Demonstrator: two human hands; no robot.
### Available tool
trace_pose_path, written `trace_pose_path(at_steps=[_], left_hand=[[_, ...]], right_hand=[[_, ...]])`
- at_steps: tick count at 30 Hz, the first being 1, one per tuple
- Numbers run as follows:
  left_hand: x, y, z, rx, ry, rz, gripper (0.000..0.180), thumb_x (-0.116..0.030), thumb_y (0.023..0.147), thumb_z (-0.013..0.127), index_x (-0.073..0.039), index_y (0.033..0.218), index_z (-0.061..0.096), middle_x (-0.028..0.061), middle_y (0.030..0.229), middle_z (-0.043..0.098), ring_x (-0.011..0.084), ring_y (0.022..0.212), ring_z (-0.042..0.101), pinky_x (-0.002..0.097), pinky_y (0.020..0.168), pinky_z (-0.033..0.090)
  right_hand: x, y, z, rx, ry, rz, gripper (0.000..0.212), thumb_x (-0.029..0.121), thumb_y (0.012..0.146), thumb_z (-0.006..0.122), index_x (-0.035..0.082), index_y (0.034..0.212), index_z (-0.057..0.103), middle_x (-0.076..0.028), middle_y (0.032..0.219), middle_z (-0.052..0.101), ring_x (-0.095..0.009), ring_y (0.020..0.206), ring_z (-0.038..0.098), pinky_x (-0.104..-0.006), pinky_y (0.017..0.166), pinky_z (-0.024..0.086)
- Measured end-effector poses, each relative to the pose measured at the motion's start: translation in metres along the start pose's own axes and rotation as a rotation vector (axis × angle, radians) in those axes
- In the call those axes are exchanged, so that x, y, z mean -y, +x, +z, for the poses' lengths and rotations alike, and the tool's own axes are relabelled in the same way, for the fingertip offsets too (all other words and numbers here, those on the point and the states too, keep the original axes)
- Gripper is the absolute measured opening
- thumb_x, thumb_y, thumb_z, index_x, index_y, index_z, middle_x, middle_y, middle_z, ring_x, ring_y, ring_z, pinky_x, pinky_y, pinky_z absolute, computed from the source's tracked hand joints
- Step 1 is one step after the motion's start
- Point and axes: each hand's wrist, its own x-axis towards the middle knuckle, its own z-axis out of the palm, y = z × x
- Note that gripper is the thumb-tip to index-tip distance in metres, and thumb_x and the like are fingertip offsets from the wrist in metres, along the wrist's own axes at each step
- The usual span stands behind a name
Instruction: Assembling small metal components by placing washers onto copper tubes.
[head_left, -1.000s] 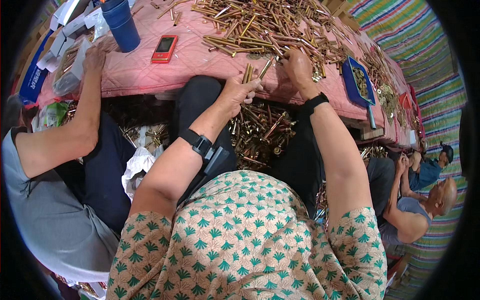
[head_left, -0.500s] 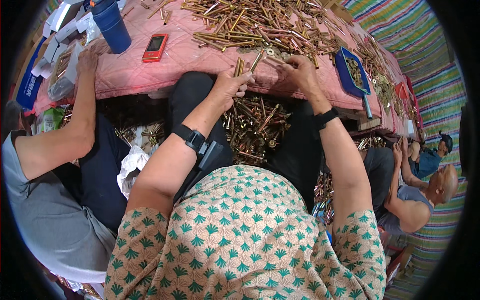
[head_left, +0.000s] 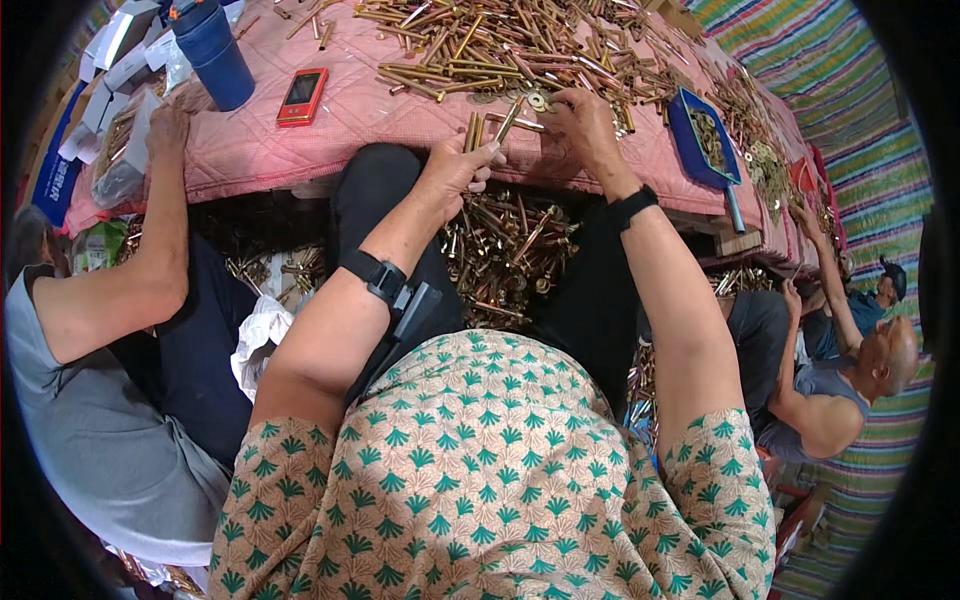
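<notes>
On pink quilted table cover (head_left: 400,110), near edge, both hands at work:

- L hand (head_left: 452,172): clenched round small bundle of brass rods (head_left: 474,131), rods upright-ish, tips poking above fingers, held over table edge.
- R hand (head_left: 585,120): fingers pinched on single brass rod (head_left: 508,122), tilted, its lower end meeting bundle in L hand. Black band on each wrist.
- Brass washers (head_left: 538,99): few, flat on cover just beside R hand.

Containers:
- Blue tray (head_left: 684,138), R of R hand, near table edge: holds brass rings/small parts; exact kind too small to tell.
- Dark blue cup (head_left: 215,55), upper L, upright; contents not visible.
- Clear bag (head_left: 118,150) w/ brass pieces, far L, under co-worker's hand (head_left: 168,128).
- White boxes (head_left: 120,40), top L corner; contents hidden.

Around:
- Loose brass rod heap (head_left: 500,45) across far side of table, behind both hands.
- Red phone (head_left: 302,97), flat, betw. cup and heap.
- Lap pile of brass parts (head_left: 505,250) betw. person's knees, below table edge, partly hidden by L forearm.
- Co-worker in grey top (head_left: 90,420) at L, arm stretched to table.
- Two more people (head_left: 850,340) seated at R, beside striped mat (head_left: 860,110).
- White cloth (head_left: 258,340) betw. person and L co-worker.
</notes>
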Motion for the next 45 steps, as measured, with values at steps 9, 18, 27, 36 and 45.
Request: trace_pose_path(at_steps=[9,18,27,36,45], left_hand=[[-0.004,-0.003,0.004,-0.012,0.022,-0.017,0.012,-0.014,0.089,0.06,-0.003,0.092,0.055,0.0046,0.08,0.059,0.0034,0.054,0.042,0.0172,0.042,0.032],[-0.003,-0.003,0.007,-0.005,0.074,-0.036,0.014,-0.014,0.089,0.061,-0.003,0.094,0.055,0.0048,0.081,0.059,0.0036,0.054,0.043,0.0172,0.041,0.031],[-0.003,-0.006,0.011,0.013,0.099,-0.05,0.014,-0.015,0.089,0.062,-0.003,0.094,0.056,0.0029,0.08,0.059,0.0031,0.054,0.042,0.0163,0.041,0.03],[-0.001,-0.003,0.007,0.04,0.114,-0.067,0.019,-0.015,0.088,0.063,-0.002,0.1,0.055,0.0049,0.081,0.06,0.0037,0.055,0.043,0.0168,0.043,0.032],[-0.006,-0.008,0.012,0.034,0.127,-0.083,0.014,-0.015,0.088,0.063,-0.005,0.094,0.056,0.0016,0.079,0.06,0.0019,0.053,0.042,0.0153,0.042,0.031]], right_hand=[[-0.048,0.004,-0.021,-0.122,0.15,0.226,0.015,0.008,0.077,0.064,0.003,0.09,0.07,-0.013,0.079,0.068,-0.023,0.069,0.066,-0.0317,0.066,0.051],[-0.047,-0.01,-0.055,0.033,0.062,0.278,0.014,0.007,0.076,0.064,0.004,0.089,0.07,-0.014,0.079,0.068,-0.021,0.071,0.065,-0.0312,0.066,0.05],[-0.063,-0.014,-0.057,0.069,-0.044,0.226,0.018,0.011,0.072,0.064,0.003,0.088,0.07,-0.017,0.082,0.067,-0.029,0.076,0.065,-0.036,0.07,0.051],[-0.043,-0.004,-0.02,0.244,-0.186,0.133,0.021,0.015,0.069,0.071,0.002,0.085,0.069,-0.02,0.076,0.065,-0.036,0.072,0.063,-0.0388,0.069,0.051],[-0.018,-0.021,-0.048,0.193,0.261,0.383,0.016,0.01,0.077,0.071,-0.001,0.088,0.068,-0.009,0.074,0.067,-0.013,0.067,0.063,-0.0265,0.062,0.05]])
